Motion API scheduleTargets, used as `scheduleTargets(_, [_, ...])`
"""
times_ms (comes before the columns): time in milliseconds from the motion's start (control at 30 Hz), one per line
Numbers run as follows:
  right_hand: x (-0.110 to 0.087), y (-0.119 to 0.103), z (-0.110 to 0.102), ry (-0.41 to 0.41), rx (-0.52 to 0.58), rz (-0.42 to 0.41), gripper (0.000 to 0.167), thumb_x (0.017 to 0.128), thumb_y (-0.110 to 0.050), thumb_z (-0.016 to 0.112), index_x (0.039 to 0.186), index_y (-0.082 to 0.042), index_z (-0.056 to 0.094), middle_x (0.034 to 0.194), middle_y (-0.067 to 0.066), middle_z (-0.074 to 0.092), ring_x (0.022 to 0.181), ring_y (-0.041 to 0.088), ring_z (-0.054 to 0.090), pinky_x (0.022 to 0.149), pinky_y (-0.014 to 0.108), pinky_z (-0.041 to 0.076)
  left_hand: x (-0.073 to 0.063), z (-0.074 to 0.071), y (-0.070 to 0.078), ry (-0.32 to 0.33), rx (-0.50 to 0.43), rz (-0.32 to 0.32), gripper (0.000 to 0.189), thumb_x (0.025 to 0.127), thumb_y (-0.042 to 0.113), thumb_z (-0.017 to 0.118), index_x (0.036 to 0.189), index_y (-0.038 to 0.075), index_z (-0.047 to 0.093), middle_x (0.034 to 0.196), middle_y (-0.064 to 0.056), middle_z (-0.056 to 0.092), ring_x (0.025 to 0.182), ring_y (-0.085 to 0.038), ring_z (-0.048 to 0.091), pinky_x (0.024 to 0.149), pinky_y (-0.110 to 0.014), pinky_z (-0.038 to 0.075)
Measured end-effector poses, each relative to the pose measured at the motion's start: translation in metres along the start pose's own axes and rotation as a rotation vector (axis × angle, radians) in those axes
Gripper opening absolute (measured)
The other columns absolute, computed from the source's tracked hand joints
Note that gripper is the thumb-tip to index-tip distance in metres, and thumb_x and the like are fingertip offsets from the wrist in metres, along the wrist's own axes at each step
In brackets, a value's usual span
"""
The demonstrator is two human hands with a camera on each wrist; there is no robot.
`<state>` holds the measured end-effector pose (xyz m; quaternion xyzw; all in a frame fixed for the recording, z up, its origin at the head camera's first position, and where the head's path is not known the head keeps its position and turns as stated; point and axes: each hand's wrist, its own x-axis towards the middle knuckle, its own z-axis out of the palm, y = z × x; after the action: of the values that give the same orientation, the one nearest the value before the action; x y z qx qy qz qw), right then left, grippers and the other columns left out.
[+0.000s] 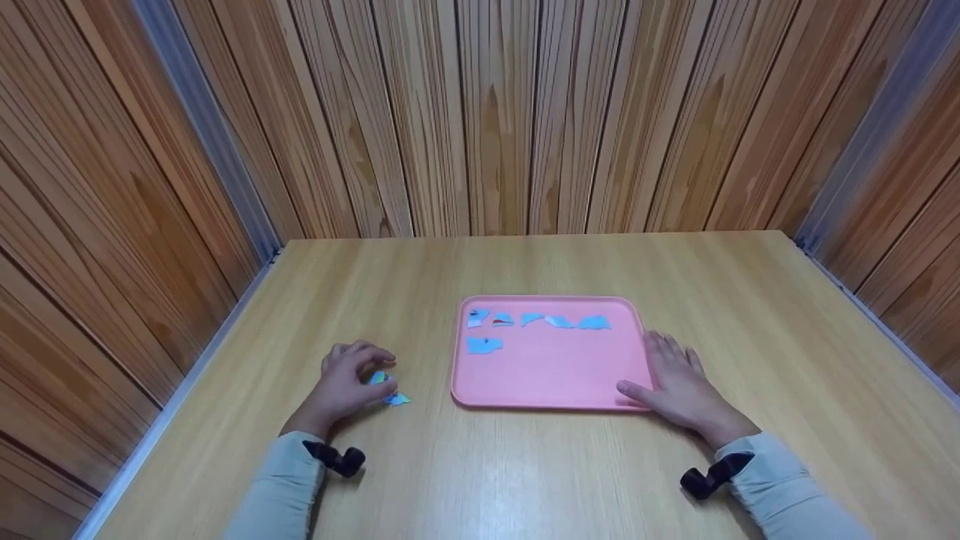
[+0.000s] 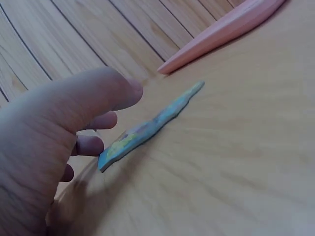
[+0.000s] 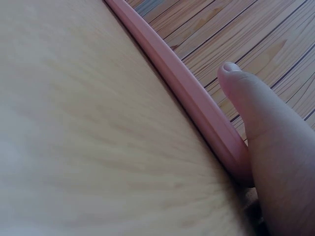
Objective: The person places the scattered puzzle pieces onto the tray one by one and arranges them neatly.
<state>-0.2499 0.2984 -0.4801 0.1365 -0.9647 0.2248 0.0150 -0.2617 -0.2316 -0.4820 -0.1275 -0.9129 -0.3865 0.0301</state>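
Observation:
My left hand [image 1: 351, 379] is on the table left of the tray, its thumb and fingers spread around a thin, irregular puzzle piece [image 1: 397, 400]. In the left wrist view this blue, yellow and purple piece [image 2: 142, 130] lies on the table; the thumb stands apart from it, and fingertips are close behind its near end. Whether they touch it I cannot tell. The thumb covers part of it in the head view. My right hand [image 1: 686, 386] rests at the right edge of the pink tray [image 1: 551, 379], fingers extended, thumb over the rim near the front corner.
On the tray, several mostly blue pieces form a row along the back, among them a wide blue one [image 1: 595, 322]. One more blue piece [image 1: 484, 345] lies below that row at the left. Wood-plank walls [image 1: 495, 112] enclose the table [image 1: 525, 472] behind and at both sides.

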Motion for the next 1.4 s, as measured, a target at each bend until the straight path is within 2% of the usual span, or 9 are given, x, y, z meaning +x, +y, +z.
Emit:
scheduleTargets(167, [0.001, 0.000, 0.001, 0.003, 0.004, -0.013, 0.108, 0.093, -0.062, 0.058, 0.155, 0.013, 0.012, 0.161, 0.034, 0.015, 0.149, 0.052, 0.007, 0.115, 0.066, -0.002, -0.008, -0.004, -0.002, -0.040, 0.025, -0.017, 0.039, 0.078, 0.037, 0.086, 0.114, 0.028, 0.071, 0.127, 0.007, 0.056, 0.123, -0.025, 0.030, 0.102, -0.053, 0.024])
scheduleTargets(333, [0.002, -0.001, 0.001, 0.004, 0.003, -0.011, 0.108, 0.093, -0.061, 0.059, 0.155, 0.013, 0.012, 0.161, 0.034, 0.015, 0.149, 0.052, 0.007, 0.115, 0.066, -0.002, -0.015, -0.009, -0.003, -0.064, 0.077, -0.045, 0.042, 0.076, 0.027, 0.083, 0.115, 0.034, 0.069, 0.132, 0.007, 0.051, 0.126, -0.026, 0.029, 0.103, -0.056, 0.028])
scheduleTargets(467, [0.002, -0.002, 0.000, 0.001, 0.003, -0.002, 0.109, 0.093, -0.062, 0.058, 0.155, 0.012, 0.011, 0.161, 0.034, 0.014, 0.149, 0.052, 0.006, 0.115, 0.066, -0.003, -0.015, -0.010, -0.004, -0.063, 0.100, -0.034, 0.041, 0.076, 0.017, 0.076, 0.113, 0.034, 0.069, 0.130, 0.006, 0.050, 0.125, -0.026, 0.030, 0.101, -0.055, 0.029])
scheduleTargets(600, [0.000, -0.002, -0.001, -0.006, 0.002, 0.006, 0.109, 0.093, -0.063, 0.057, 0.156, 0.012, 0.010, 0.161, 0.034, 0.013, 0.149, 0.052, 0.005, 0.115, 0.066, -0.003, -0.014, -0.008, -0.004, -0.043, 0.091, -0.031, 0.038, 0.075, 0.014, 0.076, 0.106, 0.033, 0.070, 0.123, 0.008, 0.053, 0.120, -0.024, 0.032, 0.100, -0.052, 0.028])
scheduleTargets(833, [-0.002, 0.000, 0.000, -0.007, 0.000, 0.006, 0.109, 0.093, -0.063, 0.057, 0.155, 0.012, 0.010, 0.161, 0.034, 0.012, 0.149, 0.052, 0.005, 0.116, 0.066, -0.003, -0.012, -0.004, -0.007, 0.003, 0.100, 0.035, 0.028, 0.075, 0.019, 0.082, 0.098, 0.032, 0.072, 0.107, 0.014, 0.060, 0.108, -0.019, 0.039, 0.094, -0.045, 0.031])
scheduleTargets(1033, [-0.002, 0.002, 0.000, 0.007, 0.000, -0.006, 0.107, 0.093, -0.061, 0.058, 0.155, 0.013, 0.011, 0.161, 0.035, 0.014, 0.149, 0.053, 0.006, 0.115, 0.066, -0.001, -0.011, -0.004, -0.004, 0.017, 0.112, 0.046, 0.027, 0.075, 0.025, 0.085, 0.097, 0.034, 0.072, 0.102, 0.017, 0.061, 0.104, -0.017, 0.041, 0.091, -0.043, 0.032])
scheduleTargets(1167, [-0.001, 0.003, 0.000, 0.024, 0.006, -0.020, 0.106, 0.093, -0.059, 0.060, 0.155, 0.013, 0.013, 0.160, 0.035, 0.017, 0.148, 0.053, 0.008, 0.115, 0.067, 0.000, -0.009, -0.004, -0.002, 0.039, 0.137, 0.119, 0.026, 0.074, 0.026, 0.086, 0.097, 0.031, 0.074, 0.098, 0.017, 0.063, 0.100, -0.016, 0.043, 0.089, -0.042, 0.031])
scheduleTargets(1267, [0.000, 0.002, 0.000, 0.023, 0.006, -0.019, 0.107, 0.093, -0.060, 0.060, 0.155, 0.013, 0.013, 0.160, 0.035, 0.017, 0.148, 0.053, 0.008, 0.114, 0.068, -0.001, -0.008, -0.003, 0.000, 0.046, 0.155, 0.151, 0.027, 0.074, 0.027, 0.087, 0.098, 0.028, 0.076, 0.096, 0.018, 0.064, 0.098, -0.015, 0.044, 0.087, -0.040, 0.032])
scheduleTargets(1400, [0.000, 0.000, -0.001, 0.015, 0.005, -0.009, 0.108, 0.093, -0.061, 0.059, 0.155, 0.013, 0.012, 0.161, 0.035, 0.016, 0.149, 0.053, 0.007, 0.115, 0.067, -0.002, -0.004, 0.001, 0.005, 0.047, 0.152, 0.130, 0.026, 0.076, 0.030, 0.086, 0.100, 0.030, 0.077, 0.095, 0.019, 0.062, 0.097, -0.013, 0.043, 0.083, -0.038, 0.033])
